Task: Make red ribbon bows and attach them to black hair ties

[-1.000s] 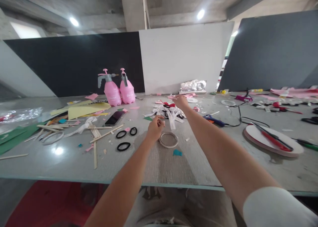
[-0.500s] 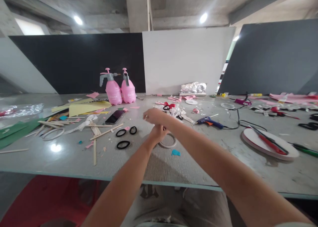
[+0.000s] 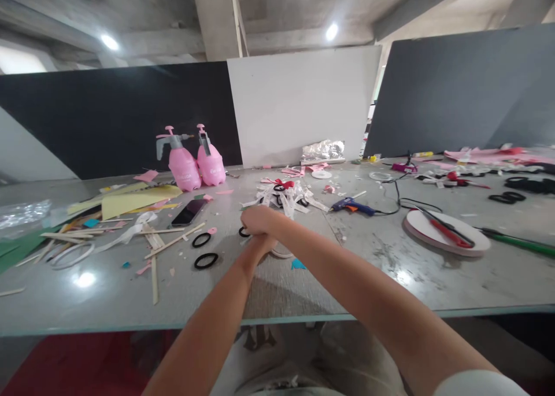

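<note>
My right hand [image 3: 256, 219] is closed over a black hair tie [image 3: 243, 232], whose left edge shows beneath the fingers just above the tabletop. My left hand [image 3: 265, 243] lies below and behind the right wrist, its fingers hidden by it. Close against the left hand is a pale ring [image 3: 281, 252], partly covered by the right forearm. Two more black hair ties, an upper one [image 3: 201, 240] and a lower one [image 3: 206, 261], lie flat to the left. A blue paper scrap [image 3: 298, 264] sits beside the ring.
A heap of white ribbon pieces [image 3: 288, 202] with a red bow lies beyond my hands. Rightward are a blue glue gun [image 3: 352, 206] and a ribbon roll [image 3: 433, 234]. A phone [image 3: 189, 211], wooden sticks [image 3: 155, 274] and two pink spray bottles [image 3: 184, 167] occupy the left.
My right hand has come down, and one of the three black hair ties has shifted right, into its fingers. The left hand stays by the pale ring. The view has turned slightly right.
</note>
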A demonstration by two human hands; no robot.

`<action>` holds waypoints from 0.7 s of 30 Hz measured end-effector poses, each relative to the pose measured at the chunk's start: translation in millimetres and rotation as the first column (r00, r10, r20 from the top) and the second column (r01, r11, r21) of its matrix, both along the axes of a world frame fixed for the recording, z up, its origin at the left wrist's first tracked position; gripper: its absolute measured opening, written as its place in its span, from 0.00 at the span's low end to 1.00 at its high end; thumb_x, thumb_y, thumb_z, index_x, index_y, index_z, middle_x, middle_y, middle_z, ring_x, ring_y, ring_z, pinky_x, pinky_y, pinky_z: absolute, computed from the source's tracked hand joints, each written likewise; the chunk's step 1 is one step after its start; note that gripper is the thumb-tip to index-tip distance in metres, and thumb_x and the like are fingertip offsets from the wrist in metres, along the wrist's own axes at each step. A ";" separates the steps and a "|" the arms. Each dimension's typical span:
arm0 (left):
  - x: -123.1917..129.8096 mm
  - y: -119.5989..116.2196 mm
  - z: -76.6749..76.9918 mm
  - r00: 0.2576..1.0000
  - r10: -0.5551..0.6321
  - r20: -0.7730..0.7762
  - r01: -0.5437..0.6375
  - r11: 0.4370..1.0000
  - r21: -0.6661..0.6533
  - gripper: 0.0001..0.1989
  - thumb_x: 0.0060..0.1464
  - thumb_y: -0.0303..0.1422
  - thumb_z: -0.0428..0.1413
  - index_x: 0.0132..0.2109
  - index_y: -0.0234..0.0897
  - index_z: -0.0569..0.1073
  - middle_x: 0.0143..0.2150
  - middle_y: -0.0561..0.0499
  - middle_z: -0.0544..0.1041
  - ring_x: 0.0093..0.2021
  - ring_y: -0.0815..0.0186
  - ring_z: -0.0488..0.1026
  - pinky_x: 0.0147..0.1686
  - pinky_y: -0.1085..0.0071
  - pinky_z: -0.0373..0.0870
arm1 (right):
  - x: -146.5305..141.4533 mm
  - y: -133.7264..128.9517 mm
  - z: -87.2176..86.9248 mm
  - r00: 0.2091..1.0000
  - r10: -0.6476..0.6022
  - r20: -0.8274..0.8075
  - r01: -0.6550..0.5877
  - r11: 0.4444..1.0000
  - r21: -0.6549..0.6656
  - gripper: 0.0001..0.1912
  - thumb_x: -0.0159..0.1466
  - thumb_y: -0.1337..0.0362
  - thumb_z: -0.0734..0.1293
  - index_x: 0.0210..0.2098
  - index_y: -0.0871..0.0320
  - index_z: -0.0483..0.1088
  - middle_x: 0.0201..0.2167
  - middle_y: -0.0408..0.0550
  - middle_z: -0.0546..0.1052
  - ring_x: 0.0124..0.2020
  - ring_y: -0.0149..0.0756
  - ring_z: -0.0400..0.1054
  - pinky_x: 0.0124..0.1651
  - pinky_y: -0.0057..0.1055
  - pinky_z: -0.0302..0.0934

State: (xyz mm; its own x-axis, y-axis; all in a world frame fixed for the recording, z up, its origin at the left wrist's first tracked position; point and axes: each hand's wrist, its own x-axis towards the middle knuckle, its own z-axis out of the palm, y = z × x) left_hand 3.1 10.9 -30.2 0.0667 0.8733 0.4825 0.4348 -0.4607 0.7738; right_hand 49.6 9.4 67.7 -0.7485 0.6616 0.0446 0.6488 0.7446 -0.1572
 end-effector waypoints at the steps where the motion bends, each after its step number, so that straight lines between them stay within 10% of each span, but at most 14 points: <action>1: 1.6 -1.6 1.5 0.999 -0.013 -0.035 0.012 1.000 -0.021 0.06 0.42 0.28 0.61 0.30 0.41 0.72 0.28 0.49 0.73 0.38 0.55 0.71 0.40 0.65 0.64 | 13.3 -2.8 6.9 1.000 -0.005 0.008 0.005 0.998 0.058 0.12 0.54 0.69 0.68 0.38 0.63 0.78 0.41 0.60 0.79 0.45 0.52 0.72 0.46 0.41 0.64; 6: 7.5 -17.1 20.9 0.956 -0.118 -0.268 0.099 0.991 -0.085 0.07 0.54 0.36 0.53 0.34 0.38 0.73 0.27 0.52 0.73 0.30 0.64 0.69 0.34 0.70 0.63 | 127.1 -17.2 24.6 0.941 -0.226 -0.251 0.270 0.950 0.155 0.15 0.63 0.61 0.62 0.46 0.55 0.74 0.44 0.53 0.78 0.43 0.41 0.71 0.44 0.31 0.61; 8: 10.3 -22.1 28.7 0.947 -0.157 -0.282 0.144 0.987 -0.068 0.10 0.57 0.38 0.51 0.37 0.39 0.74 0.29 0.53 0.73 0.29 0.66 0.68 0.32 0.71 0.63 | 199.5 -20.6 17.1 0.847 -0.461 -0.263 0.509 0.847 0.155 0.17 0.64 0.58 0.61 0.49 0.56 0.73 0.46 0.56 0.77 0.45 0.44 0.70 0.44 0.34 0.61; 14: 25.5 -23.9 37.2 0.953 -0.186 -0.240 0.182 0.982 -0.039 0.10 0.58 0.37 0.51 0.37 0.38 0.73 0.29 0.53 0.72 0.30 0.67 0.68 0.32 0.72 0.63 | 407.3 -27.1 -38.5 0.139 -0.990 0.030 0.979 0.142 0.148 0.34 0.58 0.47 0.65 0.51 0.70 0.72 0.52 0.80 0.68 0.54 0.65 0.62 0.45 0.49 0.56; 17: 29.8 -22.6 36.7 0.953 -0.216 -0.211 0.208 0.976 -0.058 0.10 0.58 0.38 0.51 0.37 0.37 0.74 0.29 0.53 0.72 0.30 0.68 0.68 0.32 0.73 0.63 | 442.8 -34.5 -60.2 0.169 -0.985 0.029 0.976 0.171 0.138 0.38 0.59 0.42 0.61 0.53 0.69 0.72 0.54 0.79 0.67 0.55 0.66 0.61 0.45 0.48 0.55; 21: 30.4 -23.8 36.8 0.958 -0.215 -0.192 0.207 0.976 -0.062 0.10 0.57 0.38 0.52 0.38 0.37 0.74 0.28 0.53 0.72 0.30 0.68 0.68 0.32 0.73 0.63 | 427.8 -52.7 -69.9 0.379 -0.924 0.048 0.910 0.382 0.162 0.32 0.62 0.45 0.58 0.44 0.66 0.77 0.47 0.75 0.73 0.52 0.59 0.65 0.48 0.45 0.55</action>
State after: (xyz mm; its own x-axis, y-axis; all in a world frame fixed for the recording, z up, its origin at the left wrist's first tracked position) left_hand 33.5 -12.9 6.5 0.3413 0.8478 0.4059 0.4764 -0.5283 0.7028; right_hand 477.3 -43.3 -2.2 0.3106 0.9435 0.1151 0.9499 -0.3124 -0.0028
